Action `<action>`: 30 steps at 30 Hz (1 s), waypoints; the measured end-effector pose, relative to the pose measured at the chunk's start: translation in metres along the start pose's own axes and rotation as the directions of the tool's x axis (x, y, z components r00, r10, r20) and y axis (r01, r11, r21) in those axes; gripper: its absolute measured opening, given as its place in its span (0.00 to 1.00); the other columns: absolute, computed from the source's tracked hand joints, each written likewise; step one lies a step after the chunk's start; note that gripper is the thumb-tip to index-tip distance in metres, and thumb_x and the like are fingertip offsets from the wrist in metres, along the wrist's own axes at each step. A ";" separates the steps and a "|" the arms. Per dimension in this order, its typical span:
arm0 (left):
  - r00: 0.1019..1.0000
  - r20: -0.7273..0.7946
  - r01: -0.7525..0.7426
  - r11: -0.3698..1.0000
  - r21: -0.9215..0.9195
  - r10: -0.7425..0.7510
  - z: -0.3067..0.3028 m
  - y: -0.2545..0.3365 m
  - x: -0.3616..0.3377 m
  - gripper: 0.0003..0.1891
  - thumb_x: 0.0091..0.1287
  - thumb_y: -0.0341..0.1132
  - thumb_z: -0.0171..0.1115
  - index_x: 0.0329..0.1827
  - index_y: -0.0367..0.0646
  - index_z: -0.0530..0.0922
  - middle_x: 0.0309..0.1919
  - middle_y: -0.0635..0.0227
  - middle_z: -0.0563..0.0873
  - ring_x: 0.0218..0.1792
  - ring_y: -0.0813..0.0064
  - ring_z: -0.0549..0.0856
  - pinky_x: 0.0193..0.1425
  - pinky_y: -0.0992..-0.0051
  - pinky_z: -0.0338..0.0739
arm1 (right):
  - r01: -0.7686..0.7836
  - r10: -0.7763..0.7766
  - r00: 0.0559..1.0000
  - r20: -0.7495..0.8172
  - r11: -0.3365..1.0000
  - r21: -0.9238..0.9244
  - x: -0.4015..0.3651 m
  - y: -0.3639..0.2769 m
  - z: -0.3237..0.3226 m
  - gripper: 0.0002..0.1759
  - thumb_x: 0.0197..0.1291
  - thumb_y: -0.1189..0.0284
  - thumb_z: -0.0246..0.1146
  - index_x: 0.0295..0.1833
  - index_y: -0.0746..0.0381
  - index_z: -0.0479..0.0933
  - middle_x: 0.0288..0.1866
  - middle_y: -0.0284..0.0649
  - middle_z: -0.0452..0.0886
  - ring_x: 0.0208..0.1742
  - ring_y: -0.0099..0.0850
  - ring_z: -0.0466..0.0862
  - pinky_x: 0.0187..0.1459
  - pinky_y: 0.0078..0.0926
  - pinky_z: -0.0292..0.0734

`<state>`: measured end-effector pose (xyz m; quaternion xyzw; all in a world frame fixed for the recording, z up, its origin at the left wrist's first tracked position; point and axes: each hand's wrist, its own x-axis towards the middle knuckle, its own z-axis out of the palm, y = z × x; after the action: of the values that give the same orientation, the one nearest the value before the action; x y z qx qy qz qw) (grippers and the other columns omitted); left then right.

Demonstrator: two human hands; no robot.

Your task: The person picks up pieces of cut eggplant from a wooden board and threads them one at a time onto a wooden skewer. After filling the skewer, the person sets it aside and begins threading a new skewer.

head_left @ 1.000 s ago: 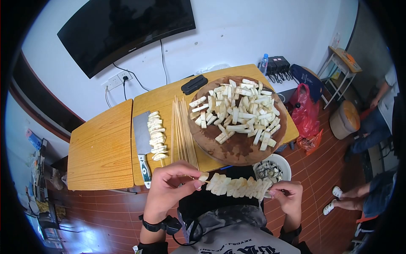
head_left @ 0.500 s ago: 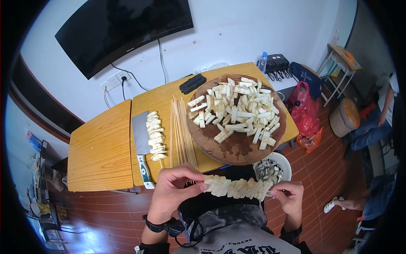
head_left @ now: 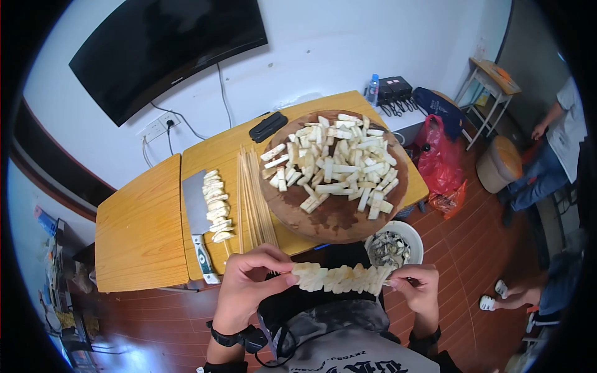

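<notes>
Two hands hold one loaded skewer [head_left: 339, 278] between them, its long axis running side to side before the torso; the left hand [head_left: 245, 286] pinches the left end and the right hand [head_left: 418, 287] pinches the right, so neither is clearly nearer; beyond them on the bench [head_left: 214, 147] lie a round board [head_left: 329, 227] heaped with pale cut pieces [head_left: 339, 169], a bundle of bare sticks [head_left: 254, 199], another filled skewer [head_left: 217, 205] and a cleaver [head_left: 194, 196]; a white bucket [head_left: 418, 239] stands near the right hand, below the board's edge; nothing visible stands between the hands and the held skewer.
</notes>
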<state>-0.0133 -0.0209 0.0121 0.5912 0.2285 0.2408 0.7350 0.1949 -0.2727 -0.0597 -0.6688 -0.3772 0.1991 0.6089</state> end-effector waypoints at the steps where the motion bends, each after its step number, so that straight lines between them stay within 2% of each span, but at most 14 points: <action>1: 1.000 0.007 0.001 1.000 -0.024 -0.001 0.001 -0.001 0.001 0.14 0.52 0.10 0.73 0.38 0.36 0.89 0.39 0.60 0.85 0.42 0.70 0.85 0.49 0.73 0.80 | -0.005 0.005 1.000 0.000 1.000 -0.001 -0.001 0.000 -0.001 0.04 0.56 0.88 0.70 0.35 0.70 0.86 0.29 0.41 0.88 0.26 0.25 0.83 0.31 0.21 0.75; 6: 0.999 0.044 0.018 0.995 -0.099 -0.014 0.004 -0.005 0.005 0.15 0.51 0.10 0.73 0.38 0.38 0.90 0.40 0.60 0.84 0.44 0.68 0.85 0.49 0.72 0.80 | -0.017 0.017 1.000 -0.001 1.000 0.003 -0.004 0.005 -0.006 0.04 0.56 0.87 0.69 0.35 0.69 0.86 0.29 0.41 0.87 0.26 0.26 0.83 0.31 0.22 0.75; 15: 0.995 0.080 0.067 0.990 -0.122 -0.058 0.021 -0.007 0.014 0.15 0.50 0.09 0.72 0.38 0.35 0.89 0.40 0.60 0.83 0.47 0.66 0.84 0.52 0.70 0.80 | -0.016 0.017 0.999 -0.049 0.999 0.031 -0.011 0.013 -0.017 0.03 0.57 0.87 0.69 0.36 0.70 0.86 0.28 0.41 0.87 0.26 0.25 0.83 0.31 0.22 0.75; 18: 0.986 0.158 0.059 0.994 -0.087 -0.045 0.030 -0.006 0.021 0.17 0.52 0.10 0.69 0.44 0.34 0.88 0.41 0.60 0.84 0.47 0.67 0.84 0.52 0.71 0.80 | -0.031 0.035 0.996 -0.084 0.998 0.050 -0.017 0.016 -0.027 0.03 0.57 0.87 0.70 0.36 0.70 0.86 0.28 0.41 0.87 0.26 0.24 0.84 0.30 0.21 0.76; 21: 0.969 0.238 0.114 0.977 -0.179 -0.069 0.050 0.013 0.034 0.16 0.63 0.14 0.68 0.53 0.36 0.86 0.47 0.63 0.85 0.50 0.74 0.83 0.56 0.74 0.77 | -0.045 0.055 0.977 -0.205 0.997 0.055 -0.025 0.015 -0.045 0.03 0.58 0.86 0.70 0.36 0.70 0.86 0.28 0.40 0.87 0.26 0.24 0.84 0.30 0.20 0.76; 22: 0.977 0.193 0.114 0.984 -0.139 -0.086 0.053 0.012 0.039 0.15 0.65 0.19 0.70 0.55 0.37 0.85 0.47 0.65 0.86 0.48 0.76 0.84 0.55 0.75 0.77 | -0.048 0.060 0.965 -0.256 0.998 0.051 -0.028 0.015 -0.051 0.02 0.58 0.86 0.70 0.36 0.70 0.87 0.28 0.40 0.87 0.26 0.24 0.84 0.30 0.19 0.76; 25: 0.995 0.105 -0.018 0.983 0.185 -0.001 0.079 -0.006 0.065 0.14 0.66 0.26 0.73 0.54 0.38 0.85 0.46 0.69 0.87 0.45 0.79 0.84 0.52 0.76 0.78 | -0.036 0.090 0.921 -0.379 0.988 0.148 -0.037 0.023 -0.068 0.01 0.59 0.86 0.71 0.37 0.71 0.87 0.28 0.40 0.87 0.26 0.24 0.84 0.30 0.19 0.76; 26: 0.980 0.166 -0.175 0.866 0.469 0.108 0.086 -0.015 0.075 0.15 0.65 0.30 0.75 0.53 0.38 0.85 0.41 0.68 0.86 0.40 0.77 0.85 0.47 0.76 0.79 | -0.027 0.085 0.916 -0.391 0.988 0.150 -0.039 0.024 -0.073 0.01 0.60 0.85 0.71 0.38 0.71 0.86 0.28 0.40 0.86 0.26 0.24 0.83 0.29 0.18 0.75; 29: 0.934 0.260 -0.356 0.568 0.742 0.246 0.121 -0.016 0.086 0.15 0.63 0.30 0.75 0.51 0.38 0.84 0.37 0.63 0.84 0.37 0.68 0.86 0.43 0.70 0.80 | -0.044 0.118 0.900 -0.419 0.982 0.184 -0.044 0.025 -0.079 0.01 0.60 0.84 0.71 0.38 0.71 0.86 0.28 0.40 0.86 0.26 0.23 0.83 0.29 0.17 0.75; 30: 0.892 0.311 -0.439 0.462 0.771 0.329 0.128 -0.019 0.092 0.15 0.62 0.31 0.75 0.49 0.38 0.83 0.36 0.59 0.82 0.36 0.56 0.85 0.42 0.61 0.81 | -0.045 0.123 0.899 -0.420 0.981 0.190 -0.045 0.025 -0.080 0.01 0.60 0.84 0.71 0.38 0.71 0.86 0.28 0.40 0.86 0.26 0.23 0.83 0.29 0.17 0.74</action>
<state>0.1396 -0.0641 0.0145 0.9133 0.1311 0.2295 0.3099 0.2315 -0.3588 -0.0783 -0.6556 -0.1854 0.1052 0.7244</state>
